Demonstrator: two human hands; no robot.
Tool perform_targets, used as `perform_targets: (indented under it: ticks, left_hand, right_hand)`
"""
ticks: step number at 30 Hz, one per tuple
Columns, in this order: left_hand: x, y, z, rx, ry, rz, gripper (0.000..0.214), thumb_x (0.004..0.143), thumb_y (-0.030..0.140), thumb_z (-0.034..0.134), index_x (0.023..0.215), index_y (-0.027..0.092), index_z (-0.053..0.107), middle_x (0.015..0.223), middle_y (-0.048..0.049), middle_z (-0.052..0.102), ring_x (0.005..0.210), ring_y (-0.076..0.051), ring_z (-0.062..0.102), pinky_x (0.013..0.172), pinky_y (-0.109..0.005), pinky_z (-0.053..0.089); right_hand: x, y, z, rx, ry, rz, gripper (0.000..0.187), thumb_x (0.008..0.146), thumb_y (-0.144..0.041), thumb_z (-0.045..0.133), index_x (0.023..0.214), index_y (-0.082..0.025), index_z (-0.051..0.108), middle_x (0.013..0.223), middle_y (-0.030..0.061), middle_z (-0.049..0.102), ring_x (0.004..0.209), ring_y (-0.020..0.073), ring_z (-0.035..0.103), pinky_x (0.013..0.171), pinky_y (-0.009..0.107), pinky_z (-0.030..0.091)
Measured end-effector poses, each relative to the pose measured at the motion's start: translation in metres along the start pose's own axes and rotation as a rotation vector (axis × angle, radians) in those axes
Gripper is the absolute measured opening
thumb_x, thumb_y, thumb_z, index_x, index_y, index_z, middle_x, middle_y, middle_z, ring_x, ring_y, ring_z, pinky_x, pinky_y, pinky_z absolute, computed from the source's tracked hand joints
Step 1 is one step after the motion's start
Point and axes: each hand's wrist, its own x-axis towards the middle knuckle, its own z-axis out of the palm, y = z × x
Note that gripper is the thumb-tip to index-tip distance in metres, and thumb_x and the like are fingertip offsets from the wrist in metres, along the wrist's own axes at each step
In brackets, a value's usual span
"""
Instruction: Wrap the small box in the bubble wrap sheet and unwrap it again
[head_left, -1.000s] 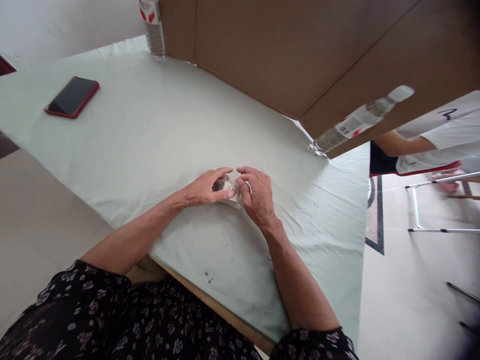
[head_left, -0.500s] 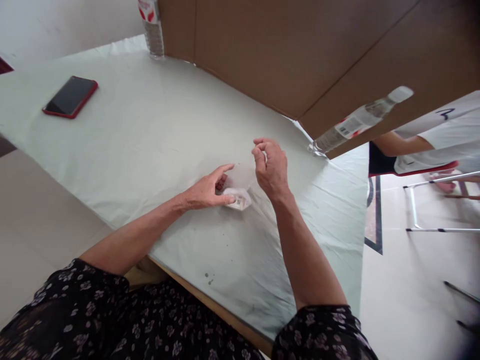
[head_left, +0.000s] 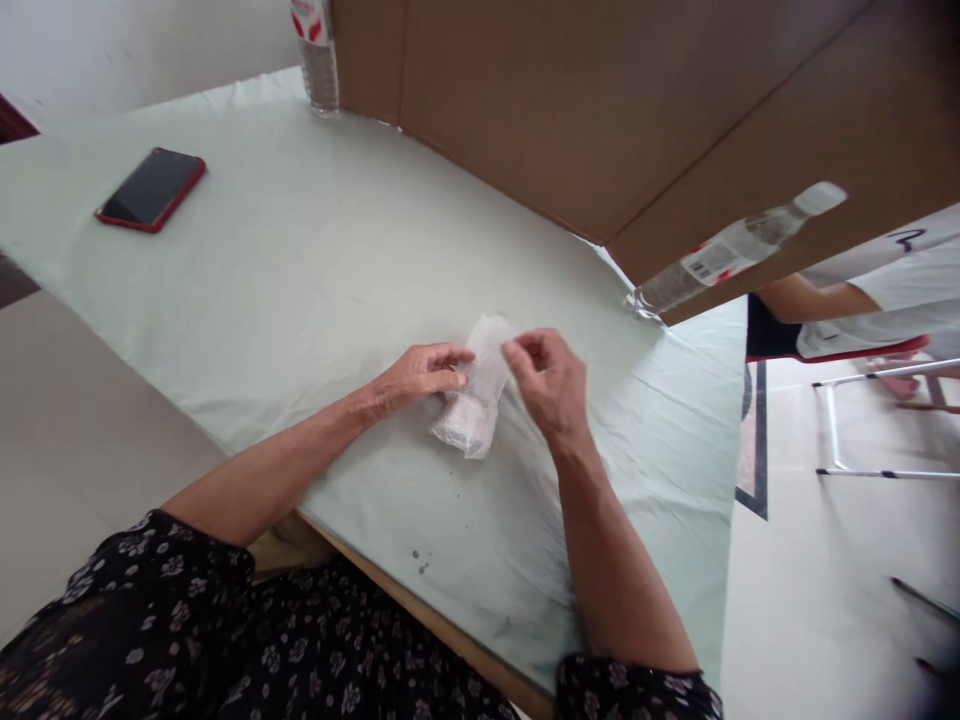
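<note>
A small clear plastic bag [head_left: 476,400] with pale contents in its lower end is held just above the pale green tablecloth [head_left: 300,270]. My left hand [head_left: 412,378] pinches the bag's left edge near the top. My right hand [head_left: 547,380] pinches its right edge, thumb and forefinger closed on the plastic. The bag hangs between both hands, its bottom touching or nearly touching the cloth.
A red-cased phone [head_left: 150,188] lies at the far left. A water bottle [head_left: 319,55] stands at the back and another bottle [head_left: 731,250] at the right, both against a brown cardboard wall [head_left: 600,110]. Another person's arm [head_left: 806,298] shows at the right.
The bag lay folded small under my left fingers; now it is unfolded and lifted. My right hand, raised half a second ago, has come back down and gripped it.
</note>
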Motion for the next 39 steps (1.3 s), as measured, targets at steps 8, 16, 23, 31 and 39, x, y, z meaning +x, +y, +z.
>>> perform_targets:
  ticks: [8,16,23,31,39]
  left_hand:
    - [0.002,-0.004,-0.002,-0.050,0.095,0.063,0.044,0.068,0.037,0.075,0.106,0.014,0.076,0.098,-0.0076,0.072,0.083,-0.017,0.061,0.080,-0.032,0.047]
    - [0.001,-0.002,-0.005,0.483,0.447,0.294,0.022,0.069,0.035,0.067,0.082,0.017,0.069,0.098,-0.0059,0.066,0.076,-0.014,0.058,0.069,-0.028,0.047]
    - [-0.004,0.000,0.004,0.690,0.320,0.244,0.037,0.071,0.054,0.070,0.073,0.020,0.056,0.067,0.0026,0.054,0.061,-0.012,0.047,0.060,-0.026,0.039]
    - [-0.002,0.006,-0.002,0.586,0.357,0.115,0.015,0.069,0.032,0.055,0.063,0.018,0.054,0.060,0.0036,0.046,0.059,-0.012,0.041,0.056,-0.026,0.031]
    - [0.002,0.013,-0.032,0.509,0.574,0.046,0.009,0.070,0.025,0.057,0.066,0.017,0.058,0.062,0.0028,0.052,0.057,-0.011,0.043,0.055,-0.026,0.033]
  right_hand:
    - [-0.024,-0.001,0.012,-0.053,-0.098,0.129,0.012,0.080,-0.034,0.059,0.080,-0.022,0.062,0.071,-0.0003,0.064,0.065,0.0166,0.055,0.069,0.033,0.043]
    - [-0.018,0.027,0.006,0.705,-0.052,0.419,0.019,0.073,-0.041,0.069,0.074,-0.023,0.060,0.069,-0.0024,0.066,0.065,0.0151,0.060,0.069,0.030,0.049]
    - [-0.023,0.007,0.015,0.877,-0.290,0.445,0.041,0.073,-0.056,0.074,0.090,-0.025,0.055,0.082,0.0006,0.074,0.073,0.0210,0.070,0.076,0.038,0.058]
    - [-0.024,0.009,0.019,0.838,-0.259,0.377,0.045,0.079,-0.065,0.067,0.091,-0.026,0.049,0.097,0.0063,0.077,0.086,0.0235,0.074,0.075,0.039,0.059]
    - [-0.006,0.052,0.020,0.659,0.197,0.420,0.023,0.076,-0.040,0.066,0.083,-0.022,0.054,0.075,-0.0015,0.068,0.063,0.0129,0.061,0.061,0.027,0.050]
